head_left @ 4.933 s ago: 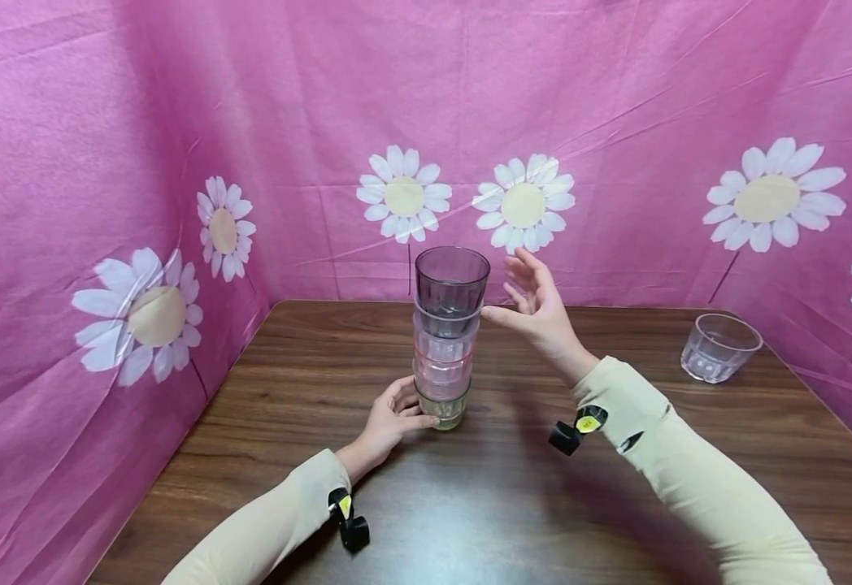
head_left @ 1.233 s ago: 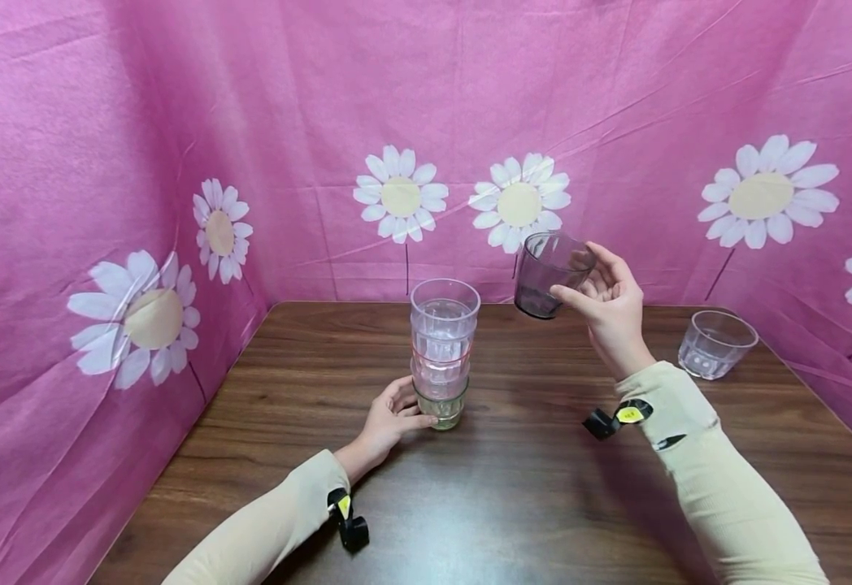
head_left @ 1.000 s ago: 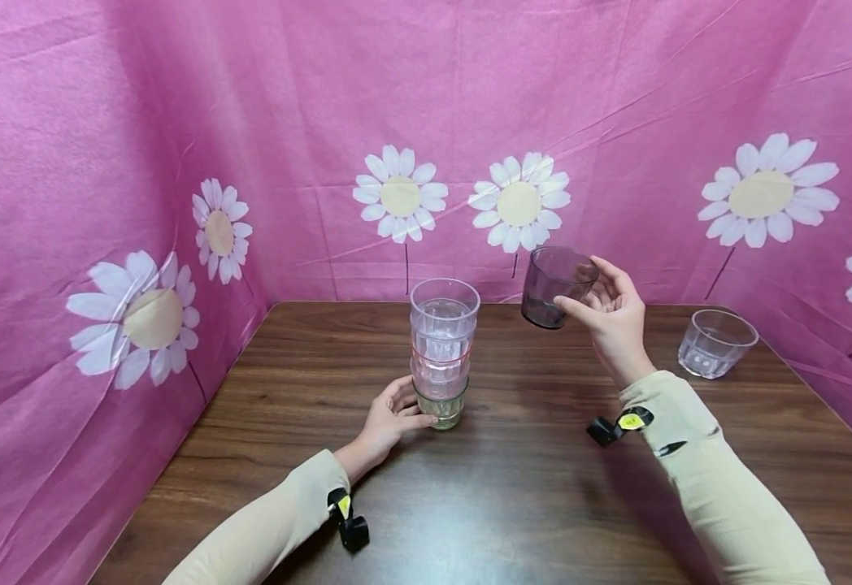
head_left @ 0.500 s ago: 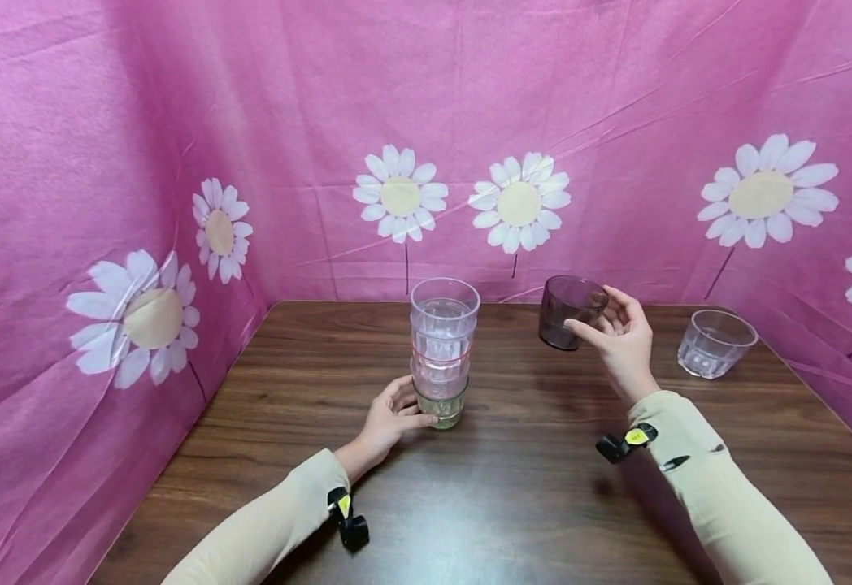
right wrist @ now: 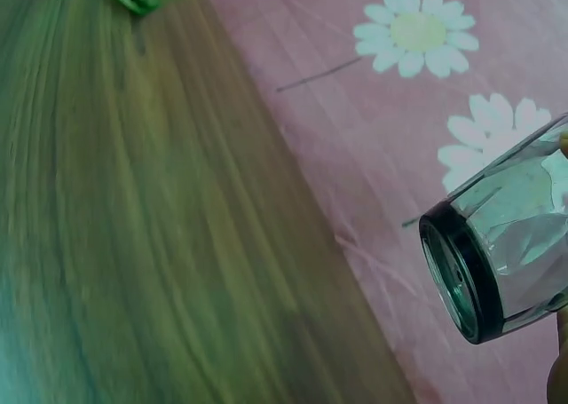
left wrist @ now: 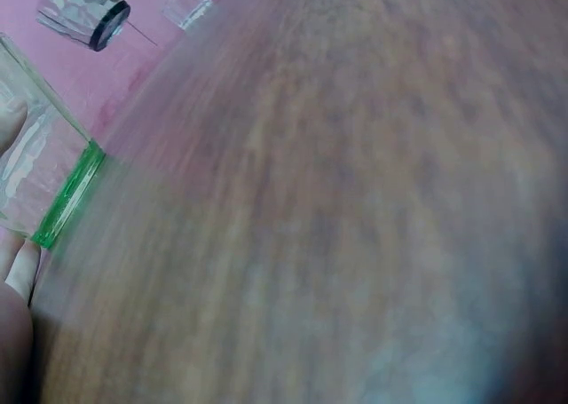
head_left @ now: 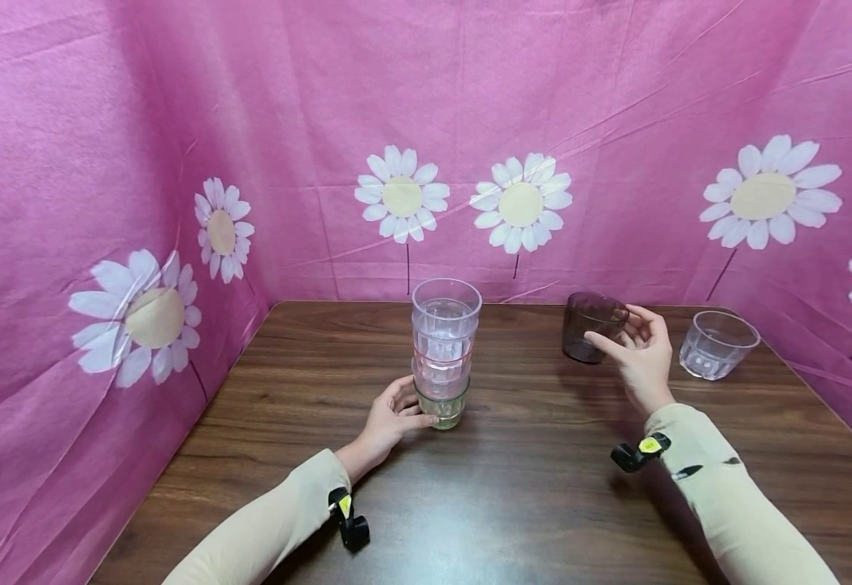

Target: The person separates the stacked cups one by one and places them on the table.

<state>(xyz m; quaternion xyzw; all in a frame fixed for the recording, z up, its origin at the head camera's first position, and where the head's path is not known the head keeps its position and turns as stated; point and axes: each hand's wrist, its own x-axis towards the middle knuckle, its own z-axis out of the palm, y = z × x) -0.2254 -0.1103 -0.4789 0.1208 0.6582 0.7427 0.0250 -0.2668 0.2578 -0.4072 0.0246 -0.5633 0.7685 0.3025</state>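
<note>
Dark cup (head_left: 575,325) has moved lower and rightward, clamped in the right hand's (head_left: 644,357) grip above the counter (head_left: 514,496); the left hand (head_left: 388,420) grips the stack's (head_left: 445,341) green cup (head_left: 451,404). Unstacking seems underway; next calls for lowering it level.

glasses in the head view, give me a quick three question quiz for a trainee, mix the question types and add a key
1. Where does the left hand hold the glass stack?
A) At the top
B) Midway up
C) Near the bottom

2. True or false: the right hand holds the dark glass apart from the glass stack.

3. Fill in the blank: the lowest glass of the glass stack is tinted ____.

Key: 1. C; 2. True; 3. green
</note>
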